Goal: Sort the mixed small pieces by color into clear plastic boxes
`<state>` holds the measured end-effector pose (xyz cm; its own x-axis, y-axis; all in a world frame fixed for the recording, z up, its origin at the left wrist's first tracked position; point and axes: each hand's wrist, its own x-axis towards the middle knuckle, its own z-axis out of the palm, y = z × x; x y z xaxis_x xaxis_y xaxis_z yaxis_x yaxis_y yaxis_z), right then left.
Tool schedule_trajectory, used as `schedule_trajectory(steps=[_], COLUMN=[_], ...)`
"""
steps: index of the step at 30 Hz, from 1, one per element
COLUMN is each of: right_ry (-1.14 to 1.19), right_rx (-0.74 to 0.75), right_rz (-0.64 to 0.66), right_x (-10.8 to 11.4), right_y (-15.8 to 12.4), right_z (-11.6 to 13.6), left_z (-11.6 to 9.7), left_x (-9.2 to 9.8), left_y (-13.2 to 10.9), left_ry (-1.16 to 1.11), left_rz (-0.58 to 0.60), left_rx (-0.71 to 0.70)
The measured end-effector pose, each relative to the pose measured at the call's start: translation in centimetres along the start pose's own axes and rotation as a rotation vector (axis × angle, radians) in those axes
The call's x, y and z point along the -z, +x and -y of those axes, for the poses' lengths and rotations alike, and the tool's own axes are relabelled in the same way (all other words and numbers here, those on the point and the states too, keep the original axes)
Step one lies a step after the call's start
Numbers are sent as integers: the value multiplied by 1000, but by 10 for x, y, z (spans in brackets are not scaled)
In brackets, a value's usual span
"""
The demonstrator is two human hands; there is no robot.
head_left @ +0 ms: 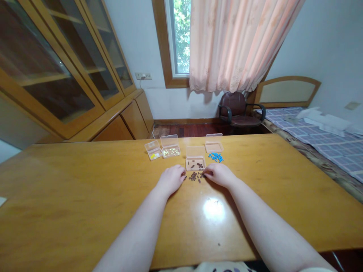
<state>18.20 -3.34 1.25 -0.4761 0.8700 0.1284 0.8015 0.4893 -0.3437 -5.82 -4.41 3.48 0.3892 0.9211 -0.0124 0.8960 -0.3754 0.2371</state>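
Several small dark brown pieces (194, 176) lie in a loose pile on the wooden table. Just behind them stands an open clear plastic box (195, 169) with more brown pieces inside. My left hand (173, 177) rests at the left of the pile, its fingers curled together; anything between the fingertips is too small to make out. On the right side, my right hand (218, 173) has its fingertips pinched at the pile's edge near the box's front right corner. What that pinch holds, if anything, cannot be made out.
Behind on the left are two open clear boxes, one with yellow pieces (154, 156), one with pale pieces (171, 151). Blue pieces (216, 157) lie before another open box (214, 147) at the right. A small dark speck (219, 244) lies near the front edge.
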Motion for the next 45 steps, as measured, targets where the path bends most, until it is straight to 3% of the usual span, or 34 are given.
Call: schedule_trajectory(steps=[7,11,18,45], right_ry=[-24,-7,104,-48], right_rx=[9,30,95,152], right_rz=[47,38,88,115], right_x=[0,0,9,5], right_y=[1,1,-4,-3], right_z=[2,2,9,24], left_z=[13,11,-10,-9], left_x=[6,1,-6,-23], left_y=[1,1,-1,6], left_ry=[7,-33,-90,-28], left_rz=[52,68,91,57], left_rx=[97,48,-112,3])
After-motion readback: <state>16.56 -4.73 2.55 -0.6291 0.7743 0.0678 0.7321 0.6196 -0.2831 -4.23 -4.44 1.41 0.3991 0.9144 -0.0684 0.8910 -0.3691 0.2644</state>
